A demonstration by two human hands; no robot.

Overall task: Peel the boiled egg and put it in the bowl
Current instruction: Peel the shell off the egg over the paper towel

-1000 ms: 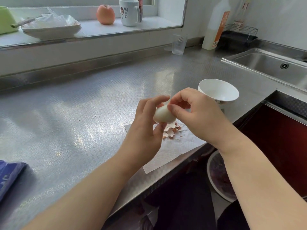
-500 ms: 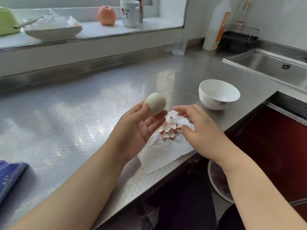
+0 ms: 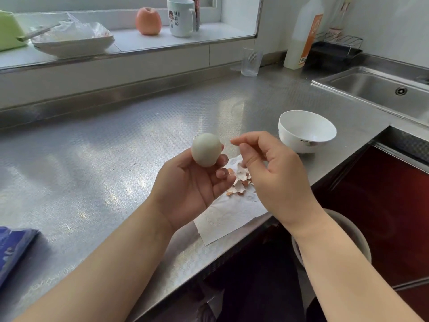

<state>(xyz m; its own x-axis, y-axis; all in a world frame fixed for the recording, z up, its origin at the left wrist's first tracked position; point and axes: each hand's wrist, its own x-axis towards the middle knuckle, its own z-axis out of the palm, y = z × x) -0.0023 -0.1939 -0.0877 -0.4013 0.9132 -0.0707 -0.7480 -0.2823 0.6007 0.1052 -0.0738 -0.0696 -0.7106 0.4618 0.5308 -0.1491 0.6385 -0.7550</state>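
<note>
A smooth white peeled egg [image 3: 206,149] sits upright in my left hand [image 3: 192,189], whose fingers curl around its lower half, palm up above the counter. My right hand [image 3: 271,175] hovers just right of the egg, fingers loosely bent, thumb and forefinger close together, holding nothing that I can see. Beneath the hands lies a white paper towel [image 3: 227,219] with a heap of brown eggshell pieces [image 3: 239,184]. The white bowl [image 3: 306,131] stands empty on the steel counter, to the right of and beyond my right hand.
The steel counter [image 3: 92,159] runs left; its front edge passes under the towel. A sink [image 3: 383,91] lies far right. A clear glass [image 3: 251,61] and white bottle [image 3: 301,36] stand at the back. Sill holds a dish, an apple and a mug. A blue packet [image 3: 11,249] lies at left.
A second ago both hands held the egg. The right hand let go and drew aside, then rose beside the egg. The left hand turned palm up and lifted the egg slightly.
</note>
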